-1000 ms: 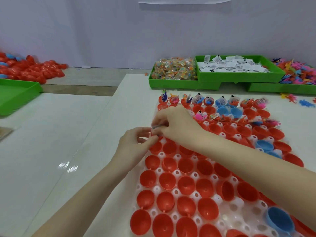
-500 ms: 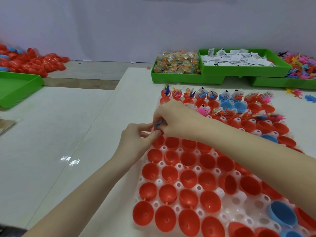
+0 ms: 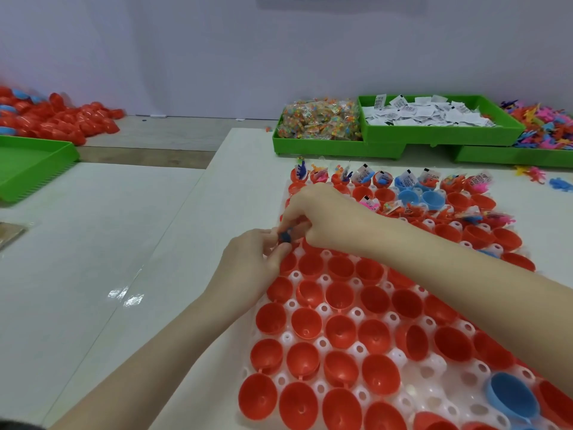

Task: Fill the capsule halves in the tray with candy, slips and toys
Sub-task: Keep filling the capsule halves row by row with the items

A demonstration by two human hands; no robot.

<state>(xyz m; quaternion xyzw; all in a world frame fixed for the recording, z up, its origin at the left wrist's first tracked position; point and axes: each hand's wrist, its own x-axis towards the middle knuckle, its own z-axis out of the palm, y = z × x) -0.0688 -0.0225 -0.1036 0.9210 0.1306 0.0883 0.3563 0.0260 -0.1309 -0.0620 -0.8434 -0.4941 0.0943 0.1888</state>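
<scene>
Both hands point(image 3: 313, 220) pinch a blue toy point(image 3: 284, 236) (over tray point(image 3: 434, 364)).

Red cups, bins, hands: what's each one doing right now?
Near red cups: empty.
Far row cups: filled.
Candy bin: full.
Slip bin: full.
Left hand: pinching small blue toy.
Right hand: pinching it too.

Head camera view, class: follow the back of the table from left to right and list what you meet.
Pile of red capsule halves → candy bin → paper slips bin → heap of plastic toys.
</scene>
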